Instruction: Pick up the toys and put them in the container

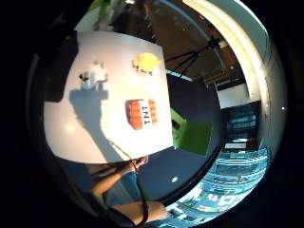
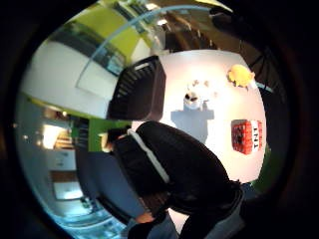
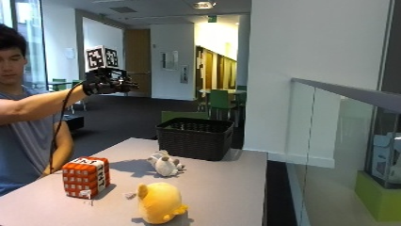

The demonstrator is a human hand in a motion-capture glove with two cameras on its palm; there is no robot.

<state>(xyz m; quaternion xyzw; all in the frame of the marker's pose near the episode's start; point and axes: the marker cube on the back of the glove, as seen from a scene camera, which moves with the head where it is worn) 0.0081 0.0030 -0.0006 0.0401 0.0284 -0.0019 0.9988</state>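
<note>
Three toys lie on the grey table (image 3: pixel 225 188): a red TNT cube (image 3: pixel 86 176) (image 1: pixel 141 114) (image 2: pixel 246 135) at the near left, a small grey-and-white plush (image 3: pixel 164 165) (image 1: pixel 92 76) (image 2: pixel 197 94) in the middle, and a yellow plush (image 3: pixel 160 202) (image 1: pixel 146 62) (image 2: pixel 240 74) nearest the camera. A black woven basket (image 3: pixel 196 137) (image 2: pixel 139 92) stands at the table's far end. My gloved right hand (image 3: pixel 113 86) is held high above the table, to the left of the basket, with its fingers stretched out. It holds nothing.
The person sits at the table's left side, bare left arm (image 3: pixel 60 146) down by the table edge. A glass railing (image 3: pixel 338 141) runs along the right. A green block (image 1: pixel 190 135) stands on the floor beyond the table.
</note>
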